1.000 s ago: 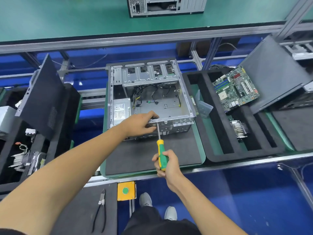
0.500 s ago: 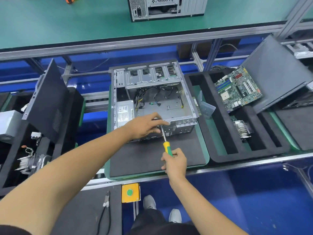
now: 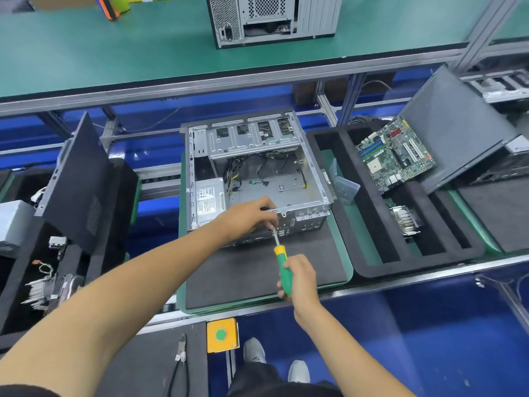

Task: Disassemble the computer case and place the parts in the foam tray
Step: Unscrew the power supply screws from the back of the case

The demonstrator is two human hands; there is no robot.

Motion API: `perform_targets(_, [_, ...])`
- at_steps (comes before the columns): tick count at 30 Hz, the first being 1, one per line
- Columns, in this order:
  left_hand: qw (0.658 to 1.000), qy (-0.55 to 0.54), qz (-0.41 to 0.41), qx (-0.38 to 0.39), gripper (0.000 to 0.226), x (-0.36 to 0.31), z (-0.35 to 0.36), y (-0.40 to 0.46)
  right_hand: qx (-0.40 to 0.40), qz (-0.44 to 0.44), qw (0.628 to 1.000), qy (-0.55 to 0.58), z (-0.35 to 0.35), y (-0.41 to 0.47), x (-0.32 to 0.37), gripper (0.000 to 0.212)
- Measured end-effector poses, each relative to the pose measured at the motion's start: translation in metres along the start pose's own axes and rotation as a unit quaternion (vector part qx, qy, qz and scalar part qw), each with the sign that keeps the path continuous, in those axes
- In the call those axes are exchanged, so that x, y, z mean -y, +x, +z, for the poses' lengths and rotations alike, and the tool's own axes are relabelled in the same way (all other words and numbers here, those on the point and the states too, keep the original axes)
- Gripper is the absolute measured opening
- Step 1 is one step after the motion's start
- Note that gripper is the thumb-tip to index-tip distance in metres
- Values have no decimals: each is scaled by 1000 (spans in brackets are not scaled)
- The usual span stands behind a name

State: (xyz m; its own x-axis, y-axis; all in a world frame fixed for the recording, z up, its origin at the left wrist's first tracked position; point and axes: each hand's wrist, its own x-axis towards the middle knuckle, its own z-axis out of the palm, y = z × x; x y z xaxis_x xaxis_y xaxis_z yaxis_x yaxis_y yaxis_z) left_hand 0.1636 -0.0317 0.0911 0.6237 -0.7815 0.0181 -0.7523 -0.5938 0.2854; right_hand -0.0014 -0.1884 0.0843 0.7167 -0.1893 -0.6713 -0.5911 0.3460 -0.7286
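- At the computer case's (image 3: 257,179) near panel, the left hand (image 3: 246,222) pinches the screwdriver (image 3: 282,267) shaft.
- Right hand (image 3: 300,279): grip closed around its green handle.

green workbench (image 3: 114,58), blue floor (image 3: 429,339)

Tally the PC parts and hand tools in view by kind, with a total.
Cases: 2 (open case, closed case)
Motherboards: 1 (motherboard)
Heatsinks: 2 (right heatsink, left heatsink)
Side panels: 2 (left panel, right panel)
Screwdrivers: 1 (screwdriver)
Pliers: 1 (pliers)
Total: 9
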Motion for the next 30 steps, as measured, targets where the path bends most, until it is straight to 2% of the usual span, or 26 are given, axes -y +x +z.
perform_targets(3, [999,27,-6,15,32,-2,-3,-4,110,129,985,-17,-5,0,5,42])
perform_targets(5, [999,11,-23,30,19,-1,-6,-7,163,142,976,-21,-9,1,4,51])
perform_targets(6, [998,-25,-42,29,31,-1,-5,-7,174,143,974,-4,-11,1,5,51])
perform_targets(8, [997,-50,-52,24,47,-1,-7,-11,162,131,978,21,-13,0,7,37])
perform_targets(10, [996,-56,-50,38,46,-1,-10,-12,122,95,988,-3,-14,2,8,10])
perform_targets(13, [998,-22,-32,55,50,2,-10,-10,54,48,996,-59,-12,8,5,19])
perform_targets(14, [996,-36,-51,65,38,0,-12,-10,54,53,996,-55,-11,8,5,15])
perform_targets(15, [997,-14,-30,65,23,0,-10,-9,73,68,994,-38,-10,6,6,6])
perform_targets(17, [998,-8,-36,53,22,-2,-9,-5,120,97,988,-15,-13,5,8,30])
perform_targets(18, [995,-45,-73,60,20,-6,-10,-6,134,100,986,-13,-14,4,8,42])
perform_targets(19, [991,-81,-89,64,31,-5,-9,-6,142,95,985,-15,-14,5,10,48])
perform_targets(21, [991,-95,-80,52,57,-6,-10,-9,134,88,987,-26,-16,8,11,44])
perform_targets(22, [992,-98,-65,54,60,-7,-13,-10,121,89,988,-31,-15,8,13,37])
perform_targets(23, [991,-112,-54,50,55,-5,-13,-9,108,91,989,-36,-15,9,13,31])
perform_targets(25, [984,-143,-84,58,38,-7,-17,-8,90,87,992,-35,-14,11,11,23])
perform_targets(27, [989,-112,-73,57,39,-10,-16,-9,67,63,995,-29,-12,11,7,13])
perform_targets(30, [990,-95,-78,72,29,-11,-19,-11,37,10,999,-31,-7,7,5,27])
